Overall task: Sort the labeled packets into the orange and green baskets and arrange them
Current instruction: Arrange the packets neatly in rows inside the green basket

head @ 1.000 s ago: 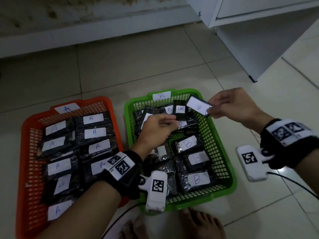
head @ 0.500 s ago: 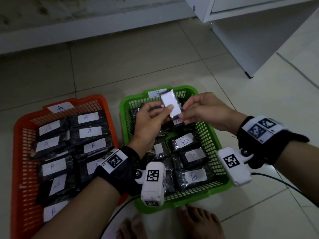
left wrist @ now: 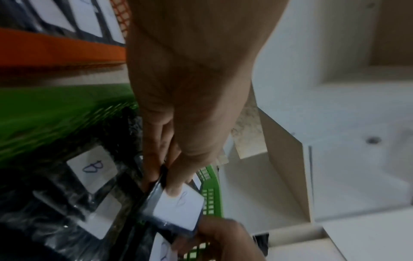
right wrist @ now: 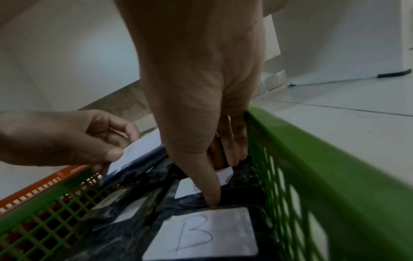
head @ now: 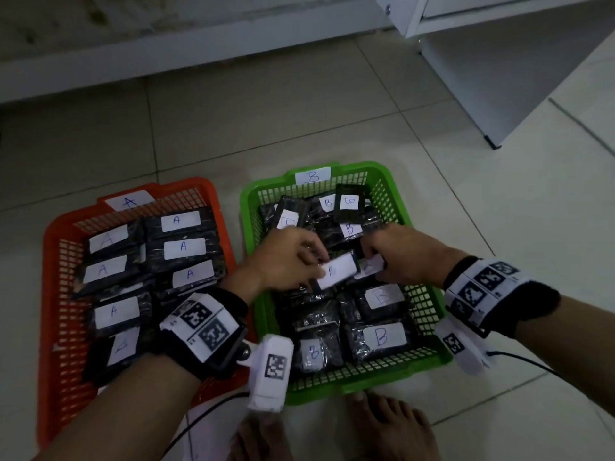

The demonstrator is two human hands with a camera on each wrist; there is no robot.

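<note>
**A:** Start from the head camera. Where is everything relative to the green basket [head: 392,201]?

**B:** The orange basket [head: 53,294] sits just beside its left wall, filled with dark packets labelled A. The green basket holds packets labelled B. Both hands are over its middle. The left hand [head: 286,257] pinches a B packet [head: 336,271] by one end, label up, just above the packets lying in the basket. The right hand [head: 402,254] is down among the packets next to it, fingers curled onto a second packet [head: 371,267] there.

**A:** And the left wrist camera?

**B:** The left hand's fingers [left wrist: 154,159] and thumb [left wrist: 178,183] clamp the end of the held packet [left wrist: 178,210], thumb on the white label. It is tilted inside the green basket [left wrist: 210,178], near its far wall. The right hand [left wrist: 221,240] is at the packet's other end; I cannot tell whether it touches it.

**A:** The right wrist camera?

**B:** The right hand [right wrist: 201,123] reaches down close to the green basket's [right wrist: 335,176] right wall. Its thumb [right wrist: 210,190] is straight and presses a dark packet [right wrist: 187,199]; the other fingers curl against a packet behind it. Whether they truly grasp it I cannot tell. The left hand [right wrist: 67,139] holds its packet [right wrist: 134,155] farther from that wall. A packet with a large B label [right wrist: 208,233] lies flat nearest the camera.
</note>
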